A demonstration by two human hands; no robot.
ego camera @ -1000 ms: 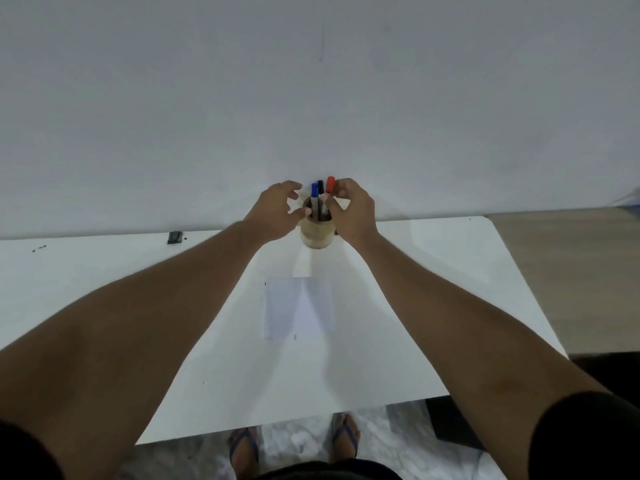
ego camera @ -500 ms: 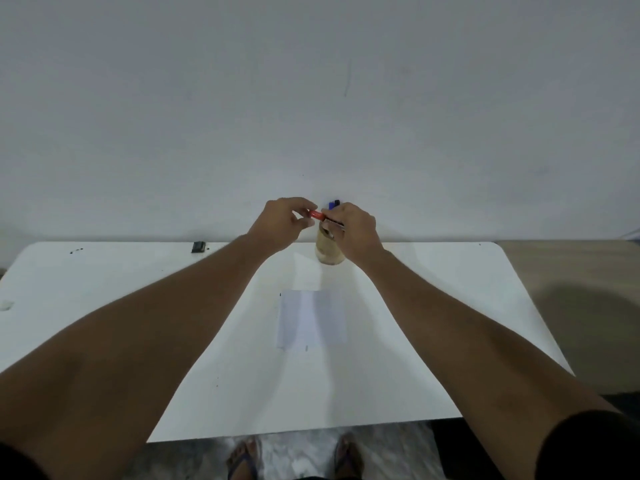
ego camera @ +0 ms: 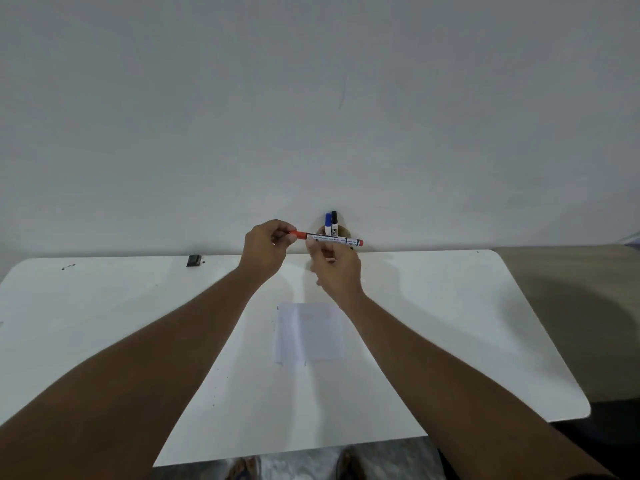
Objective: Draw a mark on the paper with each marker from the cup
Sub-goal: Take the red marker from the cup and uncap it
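A plain pale wall (ego camera: 311,98) fills twelve o'clock; below it spreads a white table (ego camera: 467,341) with the paper (ego camera: 310,332) at centre. The cup (ego camera: 343,230), mostly hidden, holds two markers. The left hand (ego camera: 266,249) pinches the red marker (ego camera: 332,239)'s cap; the right hand (ego camera: 337,268) grips its barrel. Uncapping seems underway; next, pull apart.

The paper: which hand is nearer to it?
Right. The right hand hovers just beyond the paper at its far edge; the left hand is farther back and leftward.
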